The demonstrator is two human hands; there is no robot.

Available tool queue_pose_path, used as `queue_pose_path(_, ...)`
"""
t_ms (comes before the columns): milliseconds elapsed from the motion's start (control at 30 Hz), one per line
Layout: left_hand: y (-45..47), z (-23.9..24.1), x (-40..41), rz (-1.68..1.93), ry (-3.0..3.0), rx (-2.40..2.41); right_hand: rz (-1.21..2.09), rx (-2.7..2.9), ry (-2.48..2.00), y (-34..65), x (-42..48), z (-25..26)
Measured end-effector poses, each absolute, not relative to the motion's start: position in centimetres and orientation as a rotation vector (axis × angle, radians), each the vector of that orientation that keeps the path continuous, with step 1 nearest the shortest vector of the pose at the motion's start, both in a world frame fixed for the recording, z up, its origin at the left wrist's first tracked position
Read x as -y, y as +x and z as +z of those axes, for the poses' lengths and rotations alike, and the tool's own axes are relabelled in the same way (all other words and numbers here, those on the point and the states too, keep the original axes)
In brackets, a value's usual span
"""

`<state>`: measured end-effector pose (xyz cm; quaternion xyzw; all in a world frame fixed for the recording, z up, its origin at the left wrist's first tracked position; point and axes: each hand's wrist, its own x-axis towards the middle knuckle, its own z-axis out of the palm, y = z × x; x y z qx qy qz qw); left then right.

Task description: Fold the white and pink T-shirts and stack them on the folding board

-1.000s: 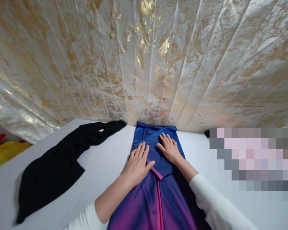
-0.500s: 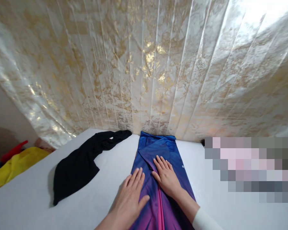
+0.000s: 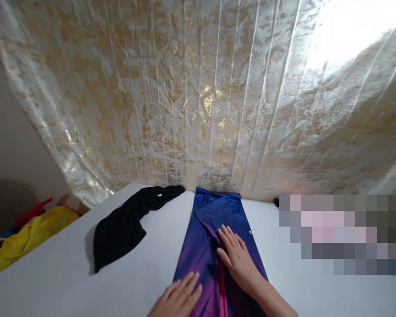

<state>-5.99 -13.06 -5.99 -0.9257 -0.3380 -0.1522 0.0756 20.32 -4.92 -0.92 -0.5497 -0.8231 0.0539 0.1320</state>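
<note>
A pair of blue-to-purple leggings [image 3: 198,251] lies lengthwise before me on the white surface, its blue waistband end against the curtain. A pink stripe runs down the middle, and a folded flap of fabric lies near the top. My left hand [image 3: 180,297] rests with flat fingers at the lower left edge of the garment; its wrist is cut off by the frame. Higher up on the right half, my right hand [image 3: 236,257] lies with fingers stretched out over the cloth beside the pink stripe. Neither hand grips anything.
A black garment [image 3: 119,233] lies to the left on the white table [image 3: 135,281]. Yellow cloth [image 3: 36,235] and something red sit beyond the left edge. A gold and silver curtain [image 3: 185,97] hangs behind. At the right, a pixelated patch [image 3: 336,224] hides what is there.
My left hand has slid down the garment toward me. My right hand has shifted slightly down and to the right. The view has tilted up a little.
</note>
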Motion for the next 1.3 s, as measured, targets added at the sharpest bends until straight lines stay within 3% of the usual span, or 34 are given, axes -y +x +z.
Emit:
queue_pose_path(267, -1.0, -1.5, 5.1, -0.38, -2.707, 1.575, 0.119, 2.354, -1.753, 21.7, 8.0, -3.5)
queue_pose_path(800, 1.0, -1.1, -5.2, -0.385, -2.654, 1.617, 0.121, 2.289, -1.723, 22.3, -2.7, -2.5)
queue_pose_path(1033, 1.9, -0.7, 0.9, -0.372, -2.735, 1.573, 0.089, 2.273, -1.631, 23.5, 1.3, -3.7)
queue_pose_path(1300, 1.5, -1.8, 8.7, -0.405, -2.941, 1.433, -0.309, 2.4, -1.353, 24.0, 12.2, -7.0)
